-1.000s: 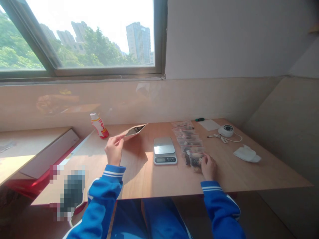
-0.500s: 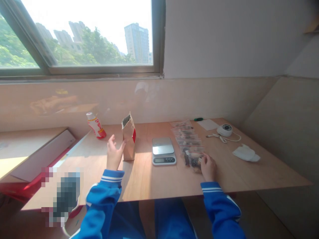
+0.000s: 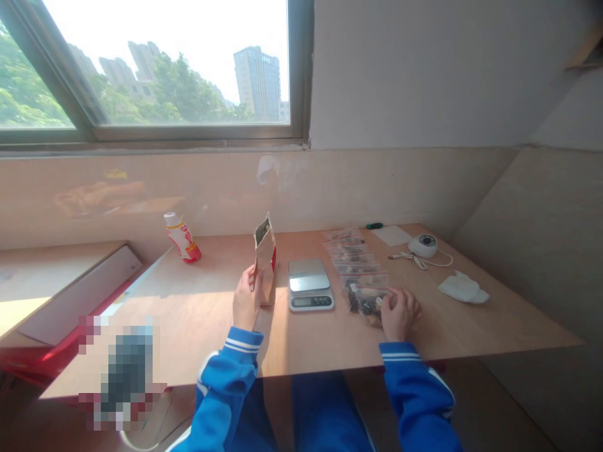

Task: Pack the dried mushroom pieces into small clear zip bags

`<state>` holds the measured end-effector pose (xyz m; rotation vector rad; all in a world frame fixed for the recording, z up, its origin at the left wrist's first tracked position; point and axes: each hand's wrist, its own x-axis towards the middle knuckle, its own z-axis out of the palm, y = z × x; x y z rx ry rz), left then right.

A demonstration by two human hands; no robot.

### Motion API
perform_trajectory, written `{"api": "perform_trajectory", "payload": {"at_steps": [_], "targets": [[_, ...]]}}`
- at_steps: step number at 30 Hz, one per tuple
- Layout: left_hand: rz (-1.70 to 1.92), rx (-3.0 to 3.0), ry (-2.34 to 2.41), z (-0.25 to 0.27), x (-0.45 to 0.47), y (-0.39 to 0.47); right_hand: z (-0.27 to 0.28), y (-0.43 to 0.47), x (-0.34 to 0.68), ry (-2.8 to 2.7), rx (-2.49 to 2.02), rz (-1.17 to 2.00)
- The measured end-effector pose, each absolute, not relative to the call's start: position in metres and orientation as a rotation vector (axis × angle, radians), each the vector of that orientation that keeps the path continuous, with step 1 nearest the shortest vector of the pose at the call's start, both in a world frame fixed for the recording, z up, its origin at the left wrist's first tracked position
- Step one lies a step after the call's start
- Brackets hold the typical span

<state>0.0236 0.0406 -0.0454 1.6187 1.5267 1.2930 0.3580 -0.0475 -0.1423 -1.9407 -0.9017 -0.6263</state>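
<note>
bag-steadying, packet-pinching step, i reckon
left hand (image 3: 247, 300) was half-curled round the upright brown paper bag (image 3: 266, 251), left of the white digital scale (image 3: 311, 302); right hand (image 3: 399, 312), fingers bunched, pinched the corner of the nearest clear plastic packet (image 3: 368, 305). blue-sleeved forearms (image 3: 227, 380) reached forward; lifting that packet would've called for a firm grip.

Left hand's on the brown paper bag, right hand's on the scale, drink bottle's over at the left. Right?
Not quite: the head view shows the right hand on the nearest clear bag in the row; the scale sits untouched between the hands. The left hand on the brown paper bag and the drink bottle at the left are correct.
</note>
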Motion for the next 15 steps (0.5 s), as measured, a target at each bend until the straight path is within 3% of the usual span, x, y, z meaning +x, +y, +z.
{"api": "perform_trajectory", "payload": {"at_steps": [7,15], "targets": [[1.23,1.537,1.553,-0.043,0.013,0.02,-0.113,-0.073,0.311,-0.944,-2.042,-0.461],[1.5,1.298,1.631,-0.056,0.022,0.0,-0.036,-0.069,0.253,-1.109,-1.738,0.327]]}}
